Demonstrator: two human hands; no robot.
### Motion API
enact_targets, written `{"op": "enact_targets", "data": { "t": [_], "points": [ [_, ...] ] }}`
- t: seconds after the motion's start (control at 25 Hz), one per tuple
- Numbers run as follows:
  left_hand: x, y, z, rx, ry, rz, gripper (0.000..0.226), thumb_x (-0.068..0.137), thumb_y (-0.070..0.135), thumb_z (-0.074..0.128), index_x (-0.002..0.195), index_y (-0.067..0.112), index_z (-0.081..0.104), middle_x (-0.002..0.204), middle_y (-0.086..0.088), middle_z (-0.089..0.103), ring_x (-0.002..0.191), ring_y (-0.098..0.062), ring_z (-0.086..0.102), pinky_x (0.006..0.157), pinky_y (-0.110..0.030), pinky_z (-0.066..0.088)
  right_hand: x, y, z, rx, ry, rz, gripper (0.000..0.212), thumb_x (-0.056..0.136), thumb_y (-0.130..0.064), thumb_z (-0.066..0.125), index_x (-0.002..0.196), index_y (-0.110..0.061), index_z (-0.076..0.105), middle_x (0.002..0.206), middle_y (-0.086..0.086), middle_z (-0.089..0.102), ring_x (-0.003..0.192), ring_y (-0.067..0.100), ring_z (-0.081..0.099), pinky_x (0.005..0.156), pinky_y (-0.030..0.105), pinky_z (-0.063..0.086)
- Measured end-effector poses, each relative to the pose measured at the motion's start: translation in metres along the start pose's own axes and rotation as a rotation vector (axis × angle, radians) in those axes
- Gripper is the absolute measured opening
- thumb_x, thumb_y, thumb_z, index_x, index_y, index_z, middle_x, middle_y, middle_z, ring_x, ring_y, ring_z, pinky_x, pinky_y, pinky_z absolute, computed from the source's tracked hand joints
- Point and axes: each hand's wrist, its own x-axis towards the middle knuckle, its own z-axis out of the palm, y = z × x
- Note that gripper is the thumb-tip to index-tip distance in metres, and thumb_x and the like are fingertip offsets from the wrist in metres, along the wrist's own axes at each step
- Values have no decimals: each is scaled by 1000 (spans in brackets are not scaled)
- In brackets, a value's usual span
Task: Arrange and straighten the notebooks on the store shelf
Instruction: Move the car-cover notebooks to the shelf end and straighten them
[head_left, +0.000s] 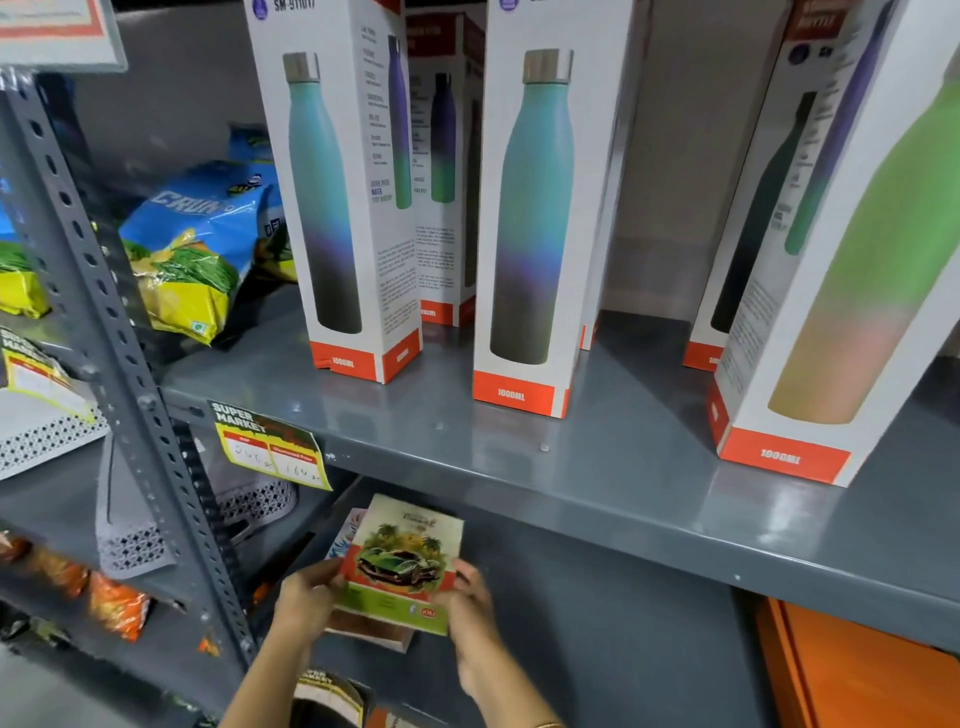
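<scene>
Notebooks gripped between left hand and right hand, bottle boxes on shelf above

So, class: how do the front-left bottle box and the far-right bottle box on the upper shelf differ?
The front-left box pictures a teal bottle fading through purple to grey; the far-right box pictures a green bottle fading to peach and yellow. The front-left box shows whole down to its base; the far-right box runs off the frame's edge. Both have white sides and an orange base band marked 1000ML.

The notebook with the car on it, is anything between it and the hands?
No. Both hands already touch the car notebook: left hand on its left edge, right hand on its right. Nothing visible sits between.
</scene>
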Motion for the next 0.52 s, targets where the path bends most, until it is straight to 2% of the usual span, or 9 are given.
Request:
{"op": "enact_targets", "data": {
  "t": [0.08, 0.12, 0.2, 0.28, 0.36, 0.44, 0.52],
  "points": [
    [10, -4, -14, 81, 23, 7, 28, 90, 1, 53, 115, 2, 64, 124, -17, 61, 112, -34, 53, 97, -45, 42, 6, 7, 19, -38, -34, 25, 51, 79, 11, 48, 119, -20, 51, 116, 1, 55, 92, 8, 55, 64, 19, 47],
    [14, -5, -19, 127, 30, 27, 28, 90, 1, 53, 116, 3, 64, 123, -17, 62, 106, -32, 53, 94, -43, 43, 12, 12, 27, -47, -43, 24, 53, 78, 11, 49, 120, -21, 52, 120, 2, 55, 96, 10, 56, 66, 20, 51],
    [19, -5, -21, 236, 46, 54, 30, 89, 0, 51, 117, 4, 63, 118, -17, 63, 93, -27, 53, 81, -36, 44, 21, 20, 36, -94, -43, 18, 55, 76, 9, 51, 118, -26, 54, 125, 3, 56, 105, 16, 57, 79, 29, 56],
    [26, -10, -20, 352, 54, 69, 32, 88, 1, 50, 116, 8, 64, 112, -19, 64, 87, -30, 57, 73, -35, 46, 27, 29, 38, -148, -51, 10, 52, 77, 7, 52, 112, -31, 54, 126, 2, 56, 108, 16, 57, 87, 32, 54],
    [42, -26, -17, 432, 57, 70, 34, 85, 7, 49, 114, 13, 66, 114, -19, 62, 93, -37, 59, 82, -42, 52, 28, 30, 36, -190, -68, 5, 49, 80, 8, 49, 109, -31, 53, 124, 2, 57, 104, 14, 58, 77, 24, 54],
    [77, -60, -9, 491, 37, 92, 36, 83, 18, 48, 116, 17, 63, 116, -17, 60, 99, -39, 58, 90, -49, 51, 30, 26, 31, -233, -65, -2, 47, 83, 8, 47, 115, -26, 51, 120, 4, 59, 99, 12, 59, 66, 18, 49],
    [84, -61, -1, 526, 9, 97, 33, 88, 23, 46, 117, 13, 59, 116, -17, 62, 102, -38, 58, 91, -48, 50, 32, 23, 28, -252, -68, -4, 46, 85, 4, 49, 123, -21, 48, 115, 3, 61, 95, 11, 60, 63, 17, 47]
  ]
}}
